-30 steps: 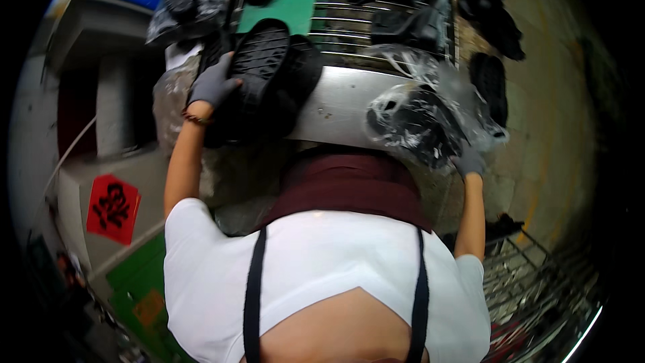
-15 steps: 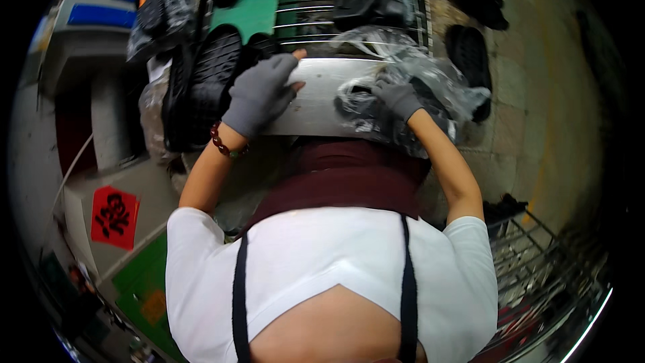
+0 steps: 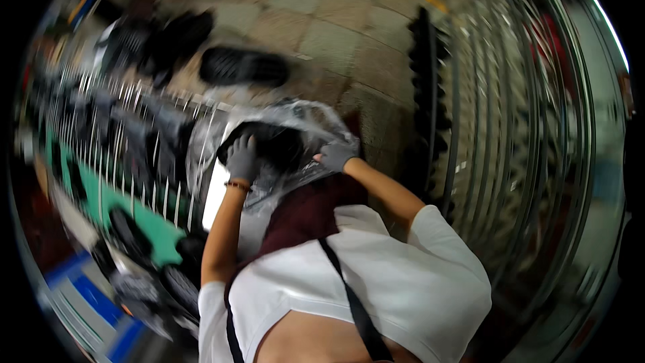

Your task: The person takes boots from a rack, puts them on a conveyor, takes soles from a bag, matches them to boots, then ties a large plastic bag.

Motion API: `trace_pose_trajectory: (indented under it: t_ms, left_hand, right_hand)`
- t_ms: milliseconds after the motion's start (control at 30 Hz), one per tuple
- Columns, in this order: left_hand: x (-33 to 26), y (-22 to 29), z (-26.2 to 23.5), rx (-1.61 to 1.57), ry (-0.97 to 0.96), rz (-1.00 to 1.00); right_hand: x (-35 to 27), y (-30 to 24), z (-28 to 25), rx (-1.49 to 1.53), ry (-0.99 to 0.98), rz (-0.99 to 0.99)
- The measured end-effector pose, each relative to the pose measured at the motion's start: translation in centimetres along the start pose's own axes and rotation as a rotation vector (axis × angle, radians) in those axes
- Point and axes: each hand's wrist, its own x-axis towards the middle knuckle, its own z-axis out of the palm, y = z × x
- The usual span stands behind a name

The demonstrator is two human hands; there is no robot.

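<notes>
A clear plastic bag (image 3: 316, 115) lies spread before me, with black footwear (image 3: 282, 146) inside or under it; exactly how it sits is blurred. Grey gloves with bare fingertips cover both of my hands. On the footwear's left end lies my left hand (image 3: 242, 160), its fingers stretched out and apart. The bag's right edge is pinched in my right hand (image 3: 337, 156), thumb pointing left. Beside my left wrist shows a strip of the bright metal plate (image 3: 216, 195), mostly covered by the bag.
To the left runs a wire rack (image 3: 127, 185) with black shoes and a green sheet. A black shoe (image 3: 245, 67) lies on the tiled floor beyond the bag. Tall metal racks (image 3: 484, 134) stand at the right, and a blue-and-white box (image 3: 91, 296) is at the lower left.
My view has swung to the right, so the rack now lies at my left. My left hand has left the metal plate and rests on the bagged footwear; my right hand grips the bag's edge.
</notes>
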Motion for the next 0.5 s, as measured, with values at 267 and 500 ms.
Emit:
trace_pose_trajectory:
  t_ms: [267,500]
  left_hand:
    - [5.0,0.8,-2.1,-0.27,-0.05,0.169]
    - [6.3,-0.1,0.7,0.151,0.092,0.021]
  right_hand:
    - [3.1,-3.5,4.1,0.738,0.678,0.148]
    - [4.8,-4.1,3.4,0.501,0.33,0.256]
